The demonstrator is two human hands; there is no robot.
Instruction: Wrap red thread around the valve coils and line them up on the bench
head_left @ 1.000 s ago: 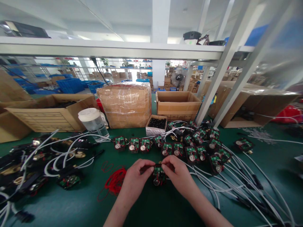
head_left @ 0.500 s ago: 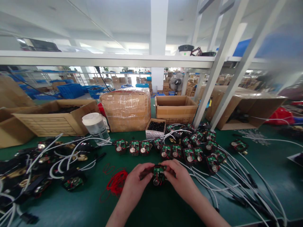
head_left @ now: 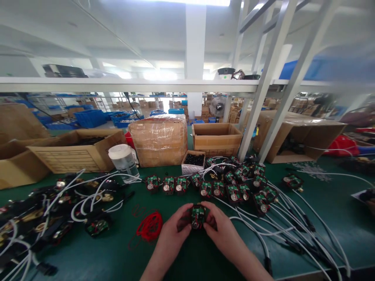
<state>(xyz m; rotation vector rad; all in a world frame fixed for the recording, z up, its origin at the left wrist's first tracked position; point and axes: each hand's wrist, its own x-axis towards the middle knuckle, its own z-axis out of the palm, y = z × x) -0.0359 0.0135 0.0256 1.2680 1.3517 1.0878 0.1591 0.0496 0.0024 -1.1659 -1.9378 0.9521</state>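
Between my hands is a small black housing with a green circuit board (head_left: 198, 214) and a round silver part at its lower side. My left hand (head_left: 175, 226) grips its left edge with thumb and fingers, and my right hand (head_left: 218, 222) grips its right edge the same way. A tangle of thin red wire (head_left: 150, 227) lies on the green table just left of my left hand. Beyond my hands, similar circuit board units (head_left: 206, 189) stand in a row and a cluster, several with white cables (head_left: 288, 218).
At left lies a pile of black units with brass fittings and white cables (head_left: 84, 199). A water jug (head_left: 124, 162), a wrapped carton (head_left: 159, 140), a small box of black parts (head_left: 193, 162) and an open carton (head_left: 216, 142) line the back. Shelf posts (head_left: 252, 128) rise at right.
The camera view has tilted up slightly and shifted. Both hands stay on the circuit board unit; my right fingers have moved from its top face to its right side.
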